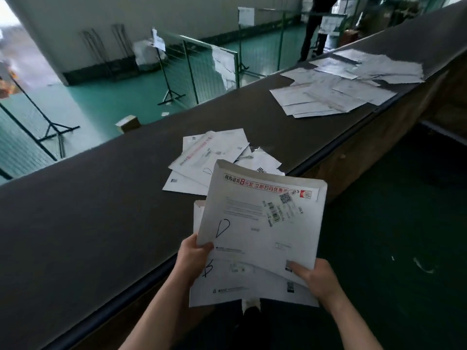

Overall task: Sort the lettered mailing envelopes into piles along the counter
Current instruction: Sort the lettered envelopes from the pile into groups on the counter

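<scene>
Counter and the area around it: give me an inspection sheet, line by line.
Surface: long dark counter.
Job's things: near pile and far pile on the counter; D envelope held over B envelope.
Clutter: cardboard box on the green floor.
Hands: left hand and right hand both grip the envelopes, fingers curled.
Cables: nothing seen.
Surroundings: green wire racks; a person standing beyond.

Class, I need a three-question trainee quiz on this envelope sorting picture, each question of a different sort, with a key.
1. True or false: the top held envelope bears a handwritten D.
2. Which hand grips its lower right edge? A) left hand B) right hand
3. Fill in: the envelope beneath is marked ___.

Key: 1 true; 2 B; 3 B. Both piles, near pile and far pile, lie on the counter.
</scene>
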